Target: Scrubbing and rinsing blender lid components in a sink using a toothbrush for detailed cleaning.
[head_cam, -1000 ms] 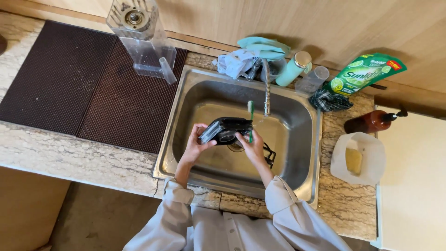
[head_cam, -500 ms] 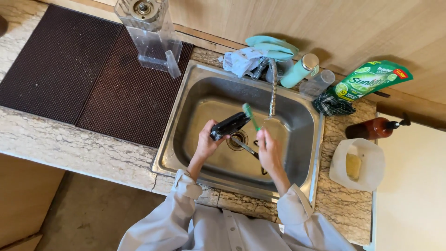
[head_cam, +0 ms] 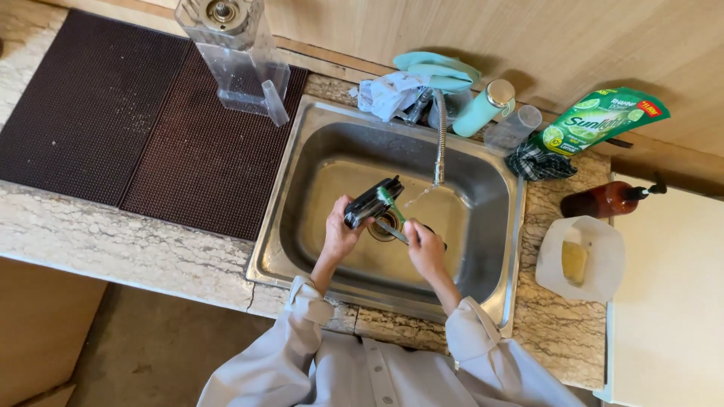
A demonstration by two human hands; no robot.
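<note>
water runs in a thin stream from the tap into the steel sink, and both my hands are over the drain. my left hand has its fingers closed around a black blocky part, which is tilted, its far end pointing up toward the tap. my right hand is closed on the handle of a small brush with a green head; the green head touches the top side of the black part. the handle goes down to my right hand across the drain.

compared with half a second ago, the black part sits a little lower and nearer to my left hand, and the green head lies now on the part, where before it pointed up beside the tap. a second ago my right hand held no brush against the part and both hands were around it; now my right hand is apart from it, below and to the right.

behind the sink i see a pale cloth, a teal glove, a teal bottle and a green soap pouch. a brown pump bottle and a white tub stand on the counter at the right. a clear plastic jug base stands on the dark mat at the left.
</note>
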